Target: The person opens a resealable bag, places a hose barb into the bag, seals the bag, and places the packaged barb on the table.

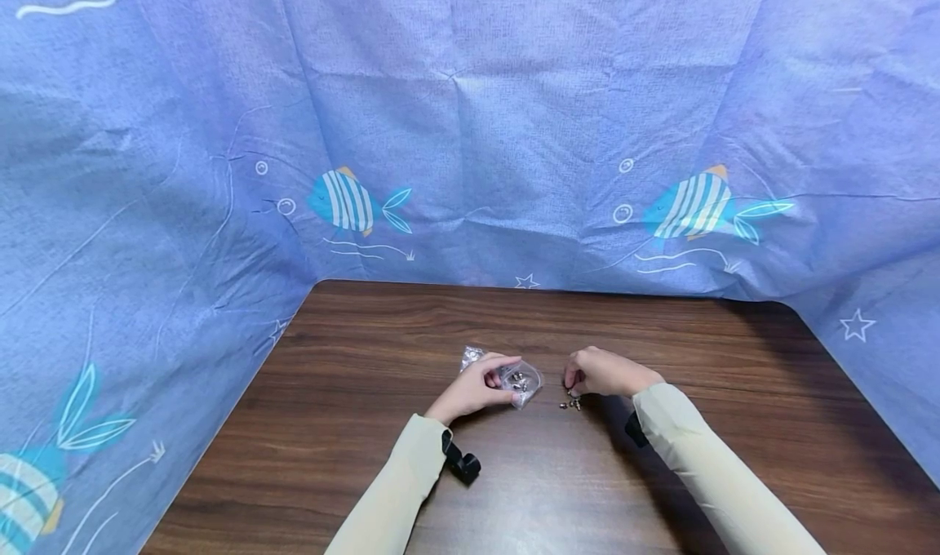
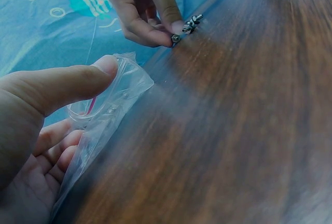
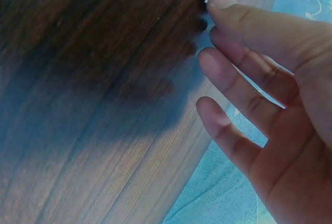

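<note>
My left hand [image 1: 481, 388] grips a clear plastic bag [image 1: 539, 382] and spreads its mouth between thumb and fingers. Several small shiny metal pieces [image 1: 519, 381] lie inside the bag. To the right, my right hand [image 1: 602, 371] reaches down to the tabletop, thumb and index finger pinching a small metal piece [image 2: 175, 38] with a round, hollow-looking end. Right beside those fingertips sits a little cluster of similar metal pieces [image 2: 192, 24]. In the right wrist view the other fingers [image 3: 223, 71] are spread loosely, and the cluster shows only at the top edge.
The dark wood-grain table [image 1: 352, 473] carries everything. A crumpled end of clear plastic [image 1: 472, 357] sticks out behind the left hand. Blue fabric [image 1: 514, 130] printed with fish hangs behind and beside the table. A black strap with a small device [image 1: 463, 461] is on the left wrist.
</note>
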{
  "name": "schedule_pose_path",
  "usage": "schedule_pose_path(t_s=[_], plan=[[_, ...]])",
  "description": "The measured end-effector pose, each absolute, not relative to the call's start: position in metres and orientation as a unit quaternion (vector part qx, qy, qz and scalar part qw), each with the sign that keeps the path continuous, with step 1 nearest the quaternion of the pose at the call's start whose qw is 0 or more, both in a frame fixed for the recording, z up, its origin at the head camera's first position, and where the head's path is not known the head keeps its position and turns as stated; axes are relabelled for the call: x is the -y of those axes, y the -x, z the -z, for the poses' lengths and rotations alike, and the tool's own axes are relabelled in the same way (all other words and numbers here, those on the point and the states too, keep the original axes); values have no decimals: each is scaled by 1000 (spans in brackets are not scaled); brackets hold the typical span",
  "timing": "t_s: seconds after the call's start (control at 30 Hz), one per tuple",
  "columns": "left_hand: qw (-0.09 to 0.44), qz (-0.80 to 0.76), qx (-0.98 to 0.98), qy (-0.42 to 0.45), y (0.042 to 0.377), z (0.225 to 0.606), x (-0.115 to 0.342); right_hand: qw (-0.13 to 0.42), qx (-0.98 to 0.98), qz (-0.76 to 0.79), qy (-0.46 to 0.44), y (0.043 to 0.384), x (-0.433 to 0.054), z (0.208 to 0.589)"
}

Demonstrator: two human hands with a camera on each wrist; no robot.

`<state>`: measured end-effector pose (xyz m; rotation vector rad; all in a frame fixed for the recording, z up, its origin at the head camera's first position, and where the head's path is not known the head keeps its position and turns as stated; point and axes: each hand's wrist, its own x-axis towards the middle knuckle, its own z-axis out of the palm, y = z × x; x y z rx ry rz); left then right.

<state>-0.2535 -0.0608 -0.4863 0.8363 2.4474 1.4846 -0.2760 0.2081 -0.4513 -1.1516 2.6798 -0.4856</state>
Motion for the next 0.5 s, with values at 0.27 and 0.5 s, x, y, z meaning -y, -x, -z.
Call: schedule_pose_path(t_s=[0.27, 0.5], plan=[[82, -503, -812, -286, 245, 470, 62, 92, -907, 150, 382, 276, -210, 452], [75, -498, -819, -275, 265, 507, 62, 89, -909, 144, 380, 276, -210, 453]])
